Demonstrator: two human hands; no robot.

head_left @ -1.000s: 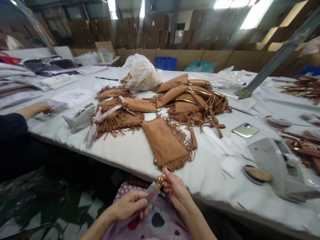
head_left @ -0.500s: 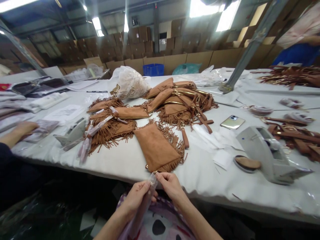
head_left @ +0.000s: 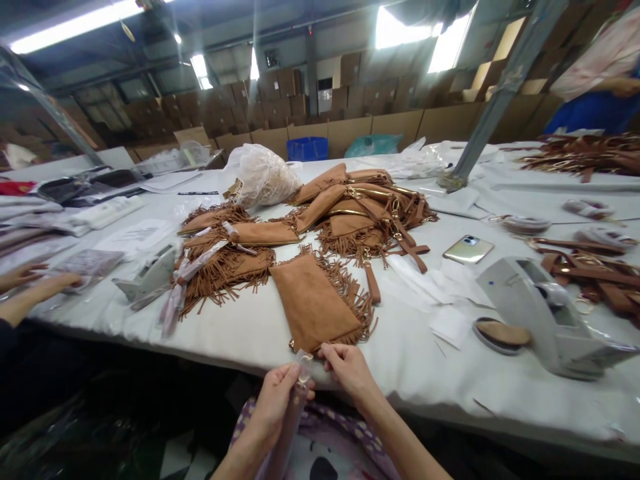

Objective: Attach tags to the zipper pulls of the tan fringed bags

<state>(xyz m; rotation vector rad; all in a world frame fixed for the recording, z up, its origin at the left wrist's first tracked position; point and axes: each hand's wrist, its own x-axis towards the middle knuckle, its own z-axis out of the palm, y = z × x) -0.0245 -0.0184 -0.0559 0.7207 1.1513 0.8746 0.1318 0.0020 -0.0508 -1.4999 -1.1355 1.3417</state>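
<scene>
A tan fringed pouch (head_left: 316, 301) lies flat near the table's front edge, fringe along its right side. My left hand (head_left: 281, 393) is closed on a plastic-wrapped strap (head_left: 289, 427) with a gold clasp showing at its top, just below the pouch. My right hand (head_left: 349, 368) pinches at the pouch's lower edge; whatever its fingertips hold is too small to make out. Behind the pouch, a pile of similar brown fringed pouches (head_left: 357, 213) spreads over the cloth, and more lie to the left with wrapped straps (head_left: 200, 261) on them.
Tape dispensers (head_left: 543, 313) (head_left: 150, 275) stand to either side. A phone (head_left: 469, 249), a round tin (head_left: 501, 333) and brown straps (head_left: 600, 273) lie at right. A filled plastic bag (head_left: 263, 175) sits behind. At far left, another person's hands (head_left: 45, 287) touch a wrapped package.
My right hand has moved slightly right, apart from the wrapped strap's top, which has tipped less toward the pouch. The other person's second hand has come into view at left.
</scene>
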